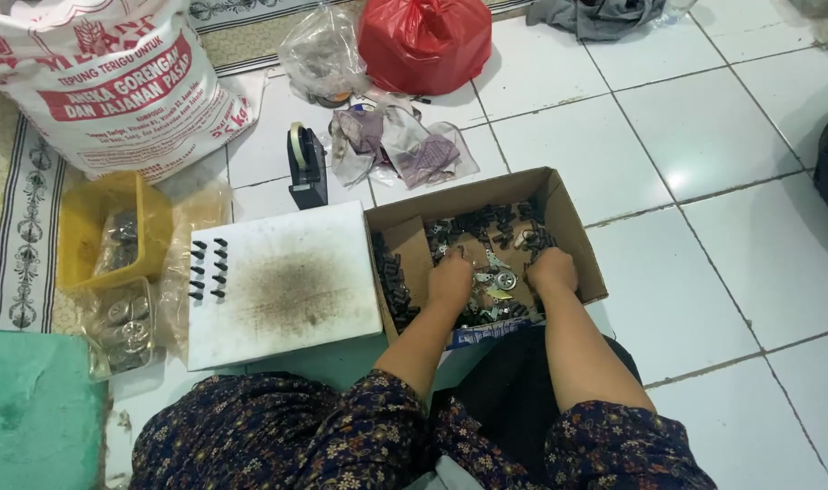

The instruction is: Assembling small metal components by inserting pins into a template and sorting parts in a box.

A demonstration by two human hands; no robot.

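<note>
Reaching down into the cardboard box (573, 238), both hands work among the small black and silver parts (487, 227) that cover its bottom. The left hand (451, 280) and the right hand (552, 269) lie side by side, knuckles up, each curled into a loose fist on the pile; whether a part is inside either fist I cannot tell. Between the two hands lies a shiny metal piece (503, 281), just beside the right hand and a little farther from the left one. Most black parts lie beyond the fingers, toward the far wall of the box. To the left of the box stands a white board (292, 286) with two short rows of black pieces (207, 269).
</note>
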